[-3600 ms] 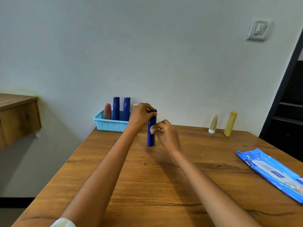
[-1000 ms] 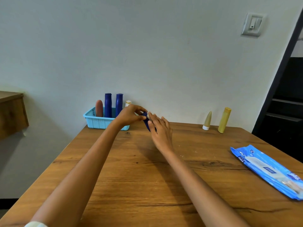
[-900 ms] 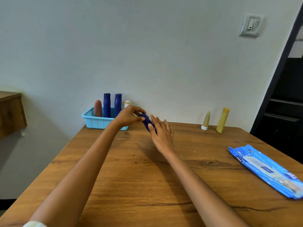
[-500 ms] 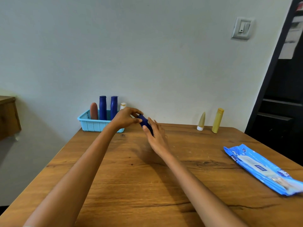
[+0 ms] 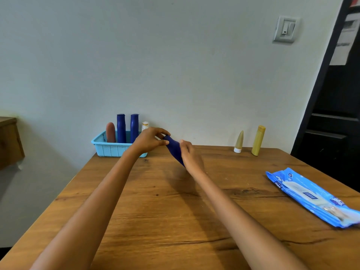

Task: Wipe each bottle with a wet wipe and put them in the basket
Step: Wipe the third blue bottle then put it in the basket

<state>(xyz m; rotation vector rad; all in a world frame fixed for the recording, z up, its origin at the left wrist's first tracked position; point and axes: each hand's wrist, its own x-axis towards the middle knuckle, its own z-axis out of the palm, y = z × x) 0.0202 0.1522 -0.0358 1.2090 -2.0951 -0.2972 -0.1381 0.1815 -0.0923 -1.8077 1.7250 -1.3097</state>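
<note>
A dark blue bottle [image 5: 174,148] is tilted above the wooden table [image 5: 175,211], just right of the light blue basket [image 5: 109,149]. My left hand [image 5: 150,141] pinches its top end. My right hand [image 5: 190,155] is wrapped round its lower part; no wet wipe shows, and the palm is hidden. In the basket stand a brown bottle [image 5: 110,132], two dark blue bottles [image 5: 121,127] and a small white bottle [image 5: 145,125]. A cone-shaped beige bottle [image 5: 239,142] and a yellow bottle [image 5: 258,140] stand at the table's back right.
A blue pack of wet wipes [image 5: 311,195] lies near the table's right edge. A wooden cabinet [image 5: 7,141] juts out at the left. The wall runs along the table's far edge, and a dark shelf unit [image 5: 331,137] stands at the right.
The blue bottle stood upright on the table; now it is lifted and tilted between both hands. My right hand has slid down along it, from flat fingers to wrapping its lower part.
</note>
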